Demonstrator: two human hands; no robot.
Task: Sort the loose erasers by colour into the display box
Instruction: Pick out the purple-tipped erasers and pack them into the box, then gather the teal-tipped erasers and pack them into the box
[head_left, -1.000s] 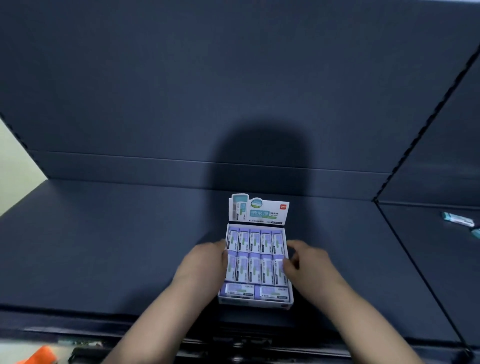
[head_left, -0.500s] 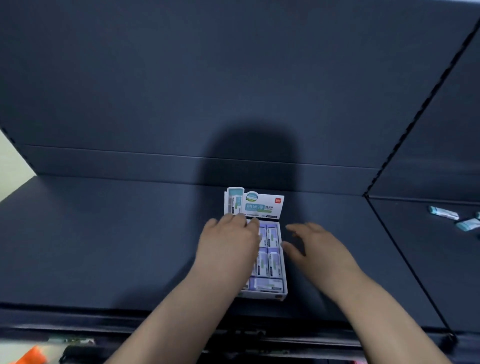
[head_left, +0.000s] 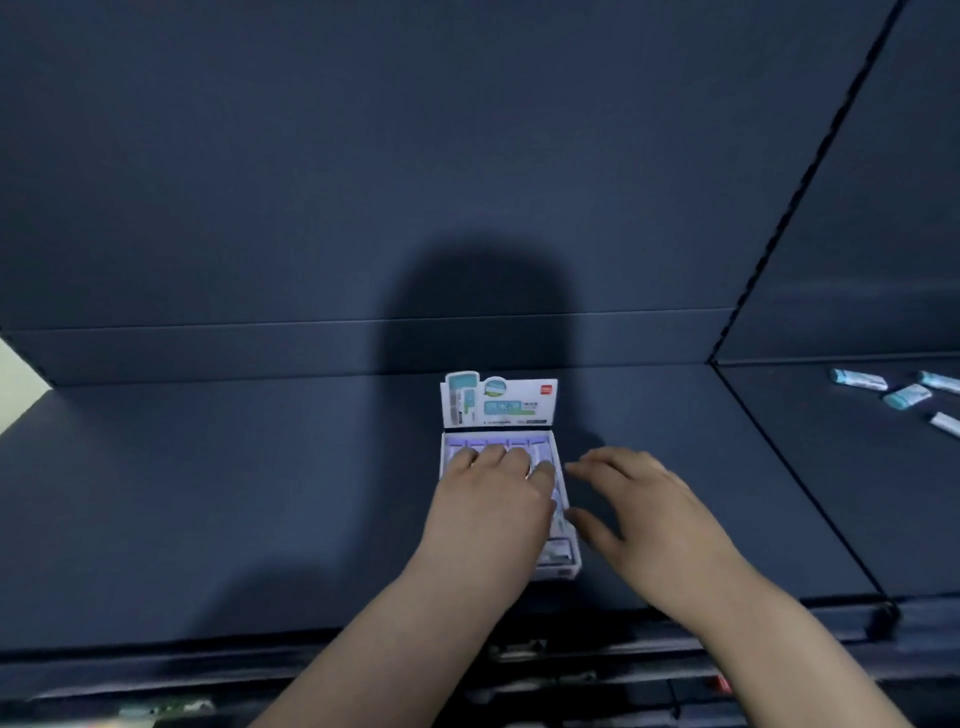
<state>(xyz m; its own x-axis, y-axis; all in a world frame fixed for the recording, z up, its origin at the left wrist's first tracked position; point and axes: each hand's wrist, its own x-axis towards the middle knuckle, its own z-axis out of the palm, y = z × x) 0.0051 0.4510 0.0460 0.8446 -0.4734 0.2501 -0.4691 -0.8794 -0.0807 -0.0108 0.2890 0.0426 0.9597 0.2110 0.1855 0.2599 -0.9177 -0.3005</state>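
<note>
The left hand (head_left: 488, 499) is laid flat over the display box (head_left: 561, 571), its fingers stretched out and resting on the purple erasers (head_left: 498, 443) of the far row; nothing is grasped by it. The right hand (head_left: 649, 514) is held just beside the right wall of the box, fingers spread and relaxed, and is empty as well; whether its thumb touches the wall cannot be told, as the picture is blurred there. The box stands on the dark blue tabletop (head_left: 208, 493) near the front edge, with its printed header card (head_left: 498, 402) raised at the back. The rows seen around the left hand are filled with purple sleeves, so this colour is judged to be mostly done, though the part under the palm is hidden. A few loose erasers (head_left: 857, 379) in teal and white wrappers lie well apart, on the adjoining panel at the far right; these are judged to be left for sorting.
</note>
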